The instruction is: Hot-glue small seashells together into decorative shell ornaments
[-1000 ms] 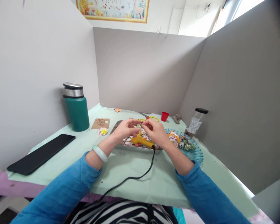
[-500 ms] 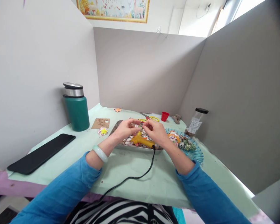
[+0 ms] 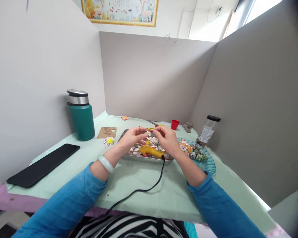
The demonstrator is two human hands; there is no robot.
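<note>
Both my hands are over a metal tray (image 3: 139,159) filled with shells (image 3: 154,141). My left hand (image 3: 132,138), with a pale bangle at its wrist, has its fingers stretched out and the thumb apart. My right hand (image 3: 167,140) pinches thumb and forefinger together above the tray's right side; anything between the tips is too small to make out. Below them a yellow glue gun (image 3: 152,151) lies on the shells, its black cord (image 3: 141,190) running over the front table edge toward me.
To the right is a blue plate (image 3: 211,162) of stones and decorations, with a tilted clear jar (image 3: 207,132) behind. Scissors (image 3: 152,123) and a red cup (image 3: 175,124) stand beyond the tray. At left are a flower-decorated disc (image 3: 109,141), brown card (image 3: 106,132), green bottle (image 3: 81,119) and black slab (image 3: 44,163).
My hands have drawn slightly apart, and the gap between their fingertips is wider. More shells show between them. The glue gun lies where it was.
</note>
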